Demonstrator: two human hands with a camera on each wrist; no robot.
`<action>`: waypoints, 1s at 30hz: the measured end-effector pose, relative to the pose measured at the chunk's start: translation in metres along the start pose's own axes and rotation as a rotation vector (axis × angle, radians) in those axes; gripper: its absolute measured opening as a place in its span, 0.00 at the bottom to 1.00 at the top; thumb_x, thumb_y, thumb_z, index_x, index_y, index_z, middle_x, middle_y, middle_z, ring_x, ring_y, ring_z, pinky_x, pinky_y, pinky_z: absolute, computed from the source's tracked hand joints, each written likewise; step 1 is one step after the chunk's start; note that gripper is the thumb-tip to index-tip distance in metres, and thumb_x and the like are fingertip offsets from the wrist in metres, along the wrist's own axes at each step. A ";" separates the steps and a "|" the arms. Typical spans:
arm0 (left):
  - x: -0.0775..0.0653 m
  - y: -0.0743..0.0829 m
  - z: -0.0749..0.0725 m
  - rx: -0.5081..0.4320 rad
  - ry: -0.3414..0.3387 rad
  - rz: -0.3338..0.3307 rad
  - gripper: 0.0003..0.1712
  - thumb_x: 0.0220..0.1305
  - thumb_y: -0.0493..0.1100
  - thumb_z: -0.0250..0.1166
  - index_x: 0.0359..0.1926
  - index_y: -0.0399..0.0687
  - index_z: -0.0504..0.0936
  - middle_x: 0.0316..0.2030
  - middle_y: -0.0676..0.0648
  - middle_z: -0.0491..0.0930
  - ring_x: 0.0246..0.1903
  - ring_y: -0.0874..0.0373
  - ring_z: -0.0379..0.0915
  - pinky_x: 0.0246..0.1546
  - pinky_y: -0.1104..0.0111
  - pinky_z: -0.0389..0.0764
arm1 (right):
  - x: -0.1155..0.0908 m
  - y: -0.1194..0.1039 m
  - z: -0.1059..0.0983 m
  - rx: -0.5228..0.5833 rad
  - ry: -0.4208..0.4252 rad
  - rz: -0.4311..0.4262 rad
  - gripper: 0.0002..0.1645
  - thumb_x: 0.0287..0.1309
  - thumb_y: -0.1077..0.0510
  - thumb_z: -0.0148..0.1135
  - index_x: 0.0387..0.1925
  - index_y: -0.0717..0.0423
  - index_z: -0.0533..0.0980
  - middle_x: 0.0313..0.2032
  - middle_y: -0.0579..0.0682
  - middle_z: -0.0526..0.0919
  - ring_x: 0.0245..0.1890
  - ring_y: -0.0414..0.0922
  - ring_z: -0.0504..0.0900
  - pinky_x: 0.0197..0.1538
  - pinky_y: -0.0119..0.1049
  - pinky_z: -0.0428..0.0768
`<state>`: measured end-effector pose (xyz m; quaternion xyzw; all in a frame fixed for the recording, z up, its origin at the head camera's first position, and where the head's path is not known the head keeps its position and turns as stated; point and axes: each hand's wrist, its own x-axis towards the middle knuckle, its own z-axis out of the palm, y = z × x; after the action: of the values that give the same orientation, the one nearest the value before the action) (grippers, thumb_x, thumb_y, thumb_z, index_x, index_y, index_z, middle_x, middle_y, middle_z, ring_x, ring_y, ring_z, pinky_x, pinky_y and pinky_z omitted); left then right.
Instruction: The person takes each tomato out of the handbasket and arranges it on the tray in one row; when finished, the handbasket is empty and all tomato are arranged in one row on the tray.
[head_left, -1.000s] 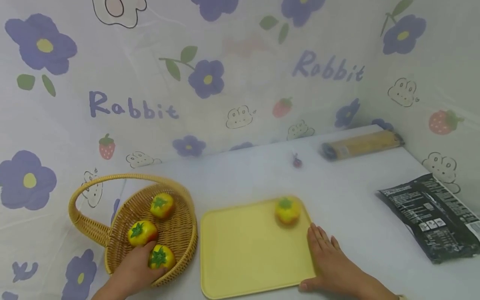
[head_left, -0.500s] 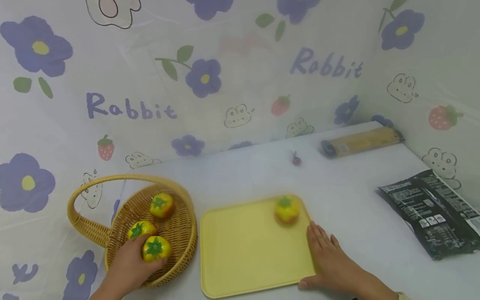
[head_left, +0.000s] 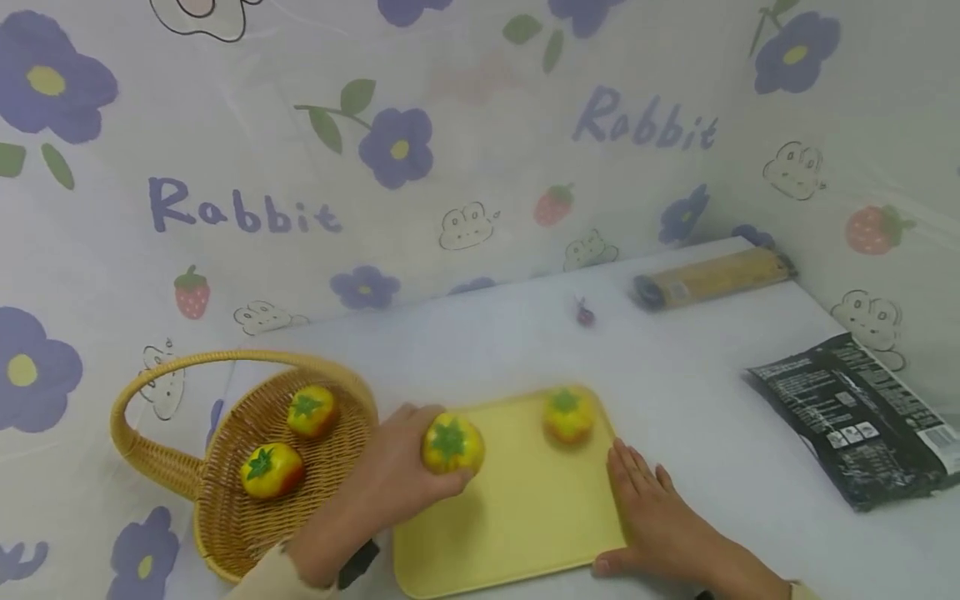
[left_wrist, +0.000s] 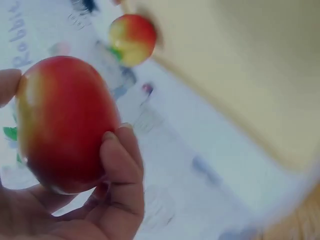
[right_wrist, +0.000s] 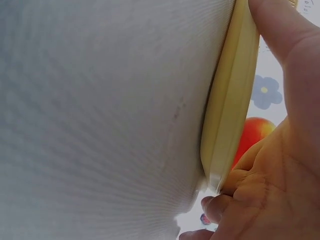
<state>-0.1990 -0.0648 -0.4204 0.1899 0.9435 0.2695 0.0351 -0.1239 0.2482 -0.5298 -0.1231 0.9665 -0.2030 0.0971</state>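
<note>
My left hand [head_left: 397,467] holds a yellow-and-red tomato [head_left: 453,445] with a green leafy top above the left part of the yellow tray [head_left: 532,533]. In the left wrist view, thumb and fingers curl round the red underside of this tomato [left_wrist: 67,125]. Another tomato [head_left: 567,415] sits in the tray's far right corner. Flat against the tray's right edge lies my right hand [head_left: 663,521], its fingers straight and its thumb at the near corner. The right wrist view shows that hand along the tray's side [right_wrist: 232,90].
Left of the tray stands a wicker basket [head_left: 330,454] with a tall handle, holding two tomatoes [head_left: 272,471]. A black printed packet [head_left: 855,425] lies at the right. Farther back are a long clear-wrapped package [head_left: 716,277] and a small dark red item [head_left: 584,313].
My left hand has picked one tomato out of the basket and carried it right, over the tray. The right hand stays at the tray's edge. The head view has shifted slightly.
</note>
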 end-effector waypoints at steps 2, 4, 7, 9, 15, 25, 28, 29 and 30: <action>0.026 0.000 0.022 0.020 -0.021 0.031 0.30 0.43 0.58 0.72 0.46 0.49 0.79 0.34 0.52 0.74 0.32 0.59 0.68 0.32 0.66 0.72 | 0.001 0.000 0.001 0.006 0.005 -0.004 0.83 0.30 0.18 0.62 0.71 0.72 0.45 0.74 0.68 0.40 0.73 0.66 0.42 0.66 0.70 0.48; 0.047 -0.002 0.041 0.044 -0.051 0.038 0.27 0.44 0.59 0.69 0.42 0.49 0.78 0.32 0.51 0.73 0.33 0.57 0.67 0.32 0.66 0.70 | 0.003 -0.001 0.002 0.016 0.007 -0.010 0.83 0.30 0.18 0.63 0.71 0.72 0.45 0.74 0.67 0.40 0.73 0.65 0.42 0.66 0.70 0.48; 0.067 -0.007 0.064 0.066 -0.094 0.023 0.28 0.44 0.60 0.67 0.41 0.46 0.77 0.32 0.49 0.73 0.35 0.54 0.67 0.34 0.64 0.69 | 0.004 -0.001 0.003 0.019 0.006 -0.018 0.83 0.29 0.17 0.62 0.71 0.72 0.45 0.73 0.68 0.41 0.73 0.65 0.43 0.66 0.70 0.49; 0.074 -0.008 0.074 0.060 -0.115 0.016 0.32 0.44 0.61 0.67 0.45 0.43 0.77 0.36 0.46 0.75 0.38 0.52 0.68 0.38 0.63 0.70 | 0.004 -0.001 0.003 0.019 0.007 -0.022 0.83 0.29 0.17 0.62 0.71 0.72 0.45 0.73 0.69 0.41 0.73 0.66 0.44 0.65 0.70 0.50; 0.081 -0.005 0.090 0.030 -0.157 -0.001 0.43 0.45 0.60 0.67 0.56 0.36 0.73 0.44 0.41 0.74 0.44 0.49 0.67 0.42 0.60 0.71 | 0.000 0.000 0.001 0.000 0.012 -0.012 0.82 0.31 0.17 0.61 0.72 0.71 0.45 0.74 0.67 0.41 0.73 0.64 0.43 0.66 0.69 0.50; 0.074 -0.007 0.087 -0.014 -0.175 -0.044 0.57 0.47 0.64 0.70 0.70 0.37 0.59 0.57 0.34 0.72 0.52 0.45 0.70 0.52 0.57 0.73 | 0.003 0.000 0.002 -0.010 0.003 -0.012 0.82 0.32 0.17 0.60 0.72 0.70 0.45 0.74 0.67 0.40 0.74 0.64 0.43 0.66 0.69 0.50; 0.055 -0.006 0.068 -0.002 -0.179 -0.004 0.52 0.50 0.63 0.70 0.67 0.36 0.65 0.57 0.35 0.72 0.53 0.46 0.71 0.53 0.56 0.74 | 0.004 0.000 0.003 -0.005 0.004 -0.011 0.82 0.31 0.17 0.61 0.72 0.71 0.45 0.74 0.67 0.40 0.73 0.64 0.43 0.66 0.69 0.49; 0.044 -0.005 0.058 0.002 -0.189 0.016 0.47 0.51 0.61 0.69 0.64 0.35 0.68 0.55 0.36 0.73 0.52 0.47 0.72 0.52 0.56 0.74 | 0.003 0.000 0.003 0.000 0.004 -0.012 0.83 0.31 0.17 0.61 0.72 0.71 0.45 0.74 0.67 0.40 0.73 0.65 0.43 0.66 0.70 0.49; 0.033 -0.003 0.045 0.002 -0.214 0.036 0.42 0.53 0.60 0.69 0.60 0.36 0.73 0.54 0.38 0.75 0.51 0.47 0.73 0.51 0.56 0.76 | 0.003 0.000 0.003 0.002 0.003 -0.012 0.83 0.30 0.17 0.61 0.71 0.72 0.45 0.73 0.68 0.40 0.73 0.65 0.43 0.65 0.70 0.49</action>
<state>-0.2226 -0.0326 -0.4596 0.2345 0.9311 0.2471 0.1305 -0.1260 0.2462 -0.5326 -0.1283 0.9658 -0.2046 0.0943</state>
